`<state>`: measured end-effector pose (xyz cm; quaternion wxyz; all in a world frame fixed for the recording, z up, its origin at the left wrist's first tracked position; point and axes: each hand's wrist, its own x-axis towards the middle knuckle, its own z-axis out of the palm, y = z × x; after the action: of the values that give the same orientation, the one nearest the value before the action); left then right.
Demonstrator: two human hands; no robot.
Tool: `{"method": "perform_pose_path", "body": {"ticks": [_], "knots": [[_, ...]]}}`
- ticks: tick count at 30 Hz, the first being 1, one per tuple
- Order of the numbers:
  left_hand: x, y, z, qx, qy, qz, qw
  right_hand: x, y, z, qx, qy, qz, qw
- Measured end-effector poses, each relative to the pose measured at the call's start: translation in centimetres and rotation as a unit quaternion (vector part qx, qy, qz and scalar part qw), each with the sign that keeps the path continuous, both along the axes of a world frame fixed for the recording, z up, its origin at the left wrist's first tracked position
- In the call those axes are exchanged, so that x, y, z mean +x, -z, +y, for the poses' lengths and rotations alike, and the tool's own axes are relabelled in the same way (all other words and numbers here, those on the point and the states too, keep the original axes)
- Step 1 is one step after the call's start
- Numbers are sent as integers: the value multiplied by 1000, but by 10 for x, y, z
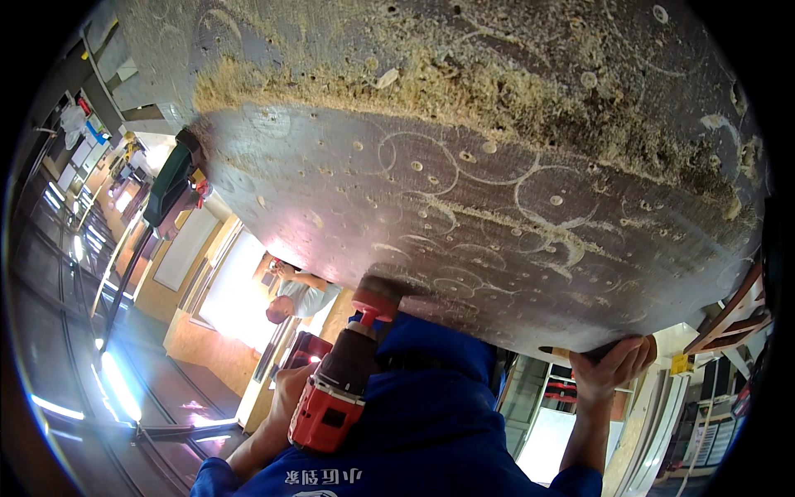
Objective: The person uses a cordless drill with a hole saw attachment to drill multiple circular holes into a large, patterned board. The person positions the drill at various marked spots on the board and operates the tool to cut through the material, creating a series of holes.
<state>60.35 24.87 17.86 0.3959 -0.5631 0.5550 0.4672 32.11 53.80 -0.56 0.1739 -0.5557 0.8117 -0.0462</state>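
My left hand [286, 389] is closed round the grip of a red and black cordless drill [330, 410]; most of its fingers are behind the tool. A round, dark-sided attachment [377, 291] on the drill's front end meets the lower edge of a big grey-brown panel [489, 199]. Ring-shaped scratches, small holes and strips of sawdust [464, 103] mark the panel's face. At the panel's lower right edge, my right hand [614, 364] curls its fingers over a dark, round, tan-edged spot [588, 352]. I cannot make out whether that is a hole or a separate disc.
A dark green and black tool [172, 180] sits at the panel's left edge. Farther off, another person in a light shirt [302, 300] has hands close together. Shelving with assorted items [716, 414] stands at the right. Bright strip lights [122, 387] show at the lower left.
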Motion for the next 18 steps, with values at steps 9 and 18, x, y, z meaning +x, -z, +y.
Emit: {"method": "perform_pose_path", "body": {"ticks": [9, 18], "knots": [[-5, -1, -4, -1, -47, -22, 999, 1, -2, -2, 6, 6, -7, 1000], [8, -5, 2, 9, 0, -4, 1000, 0, -3, -6, 3, 9, -19, 1000]]}}
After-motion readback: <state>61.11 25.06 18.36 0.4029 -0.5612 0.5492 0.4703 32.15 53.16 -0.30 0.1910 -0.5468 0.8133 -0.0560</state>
